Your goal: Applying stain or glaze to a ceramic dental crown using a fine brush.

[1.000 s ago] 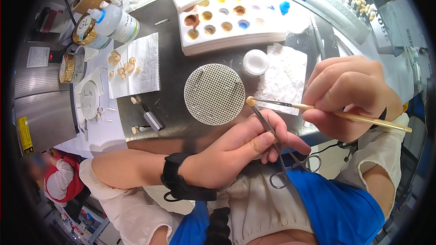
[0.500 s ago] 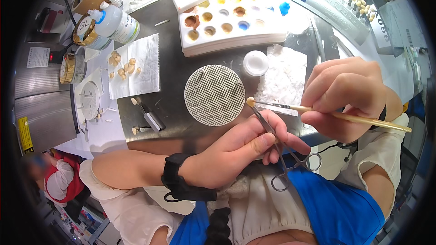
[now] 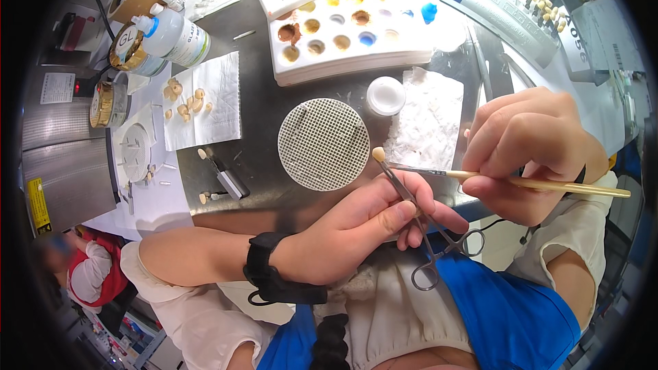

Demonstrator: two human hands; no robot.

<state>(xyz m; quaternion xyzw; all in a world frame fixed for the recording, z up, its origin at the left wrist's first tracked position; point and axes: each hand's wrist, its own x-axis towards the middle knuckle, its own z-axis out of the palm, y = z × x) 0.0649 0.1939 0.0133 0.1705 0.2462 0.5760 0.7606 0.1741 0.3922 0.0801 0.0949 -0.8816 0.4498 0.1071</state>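
Observation:
My left hand (image 3: 384,219) is closed around metal locking forceps (image 3: 423,233), whose ring handles point down toward my apron. Their tip grips a small cream-coloured dental crown (image 3: 378,153). In my right hand (image 3: 528,151) is a thin paintbrush (image 3: 541,183) with a pale wooden handle, held like a pen. Its fine tip lies just right of the forceps' jaws, a little below the crown and apart from it. Left of the crown sits a round honeycomb firing tray (image 3: 324,144). A white paint palette (image 3: 349,34) with several brown, yellow and blue wells stands beyond it.
A small white jar (image 3: 386,96) stands beside a crumpled white tissue (image 3: 428,120). Several tooth pieces (image 3: 195,101) lie on a folded napkin (image 3: 219,113) at left. Bottles (image 3: 175,34) crowd the back left corner. A person in red (image 3: 96,270) is at the far left.
My right hand has shifted slightly right and down, drawing the brush tip off the crown. My left hand and the forceps have barely moved.

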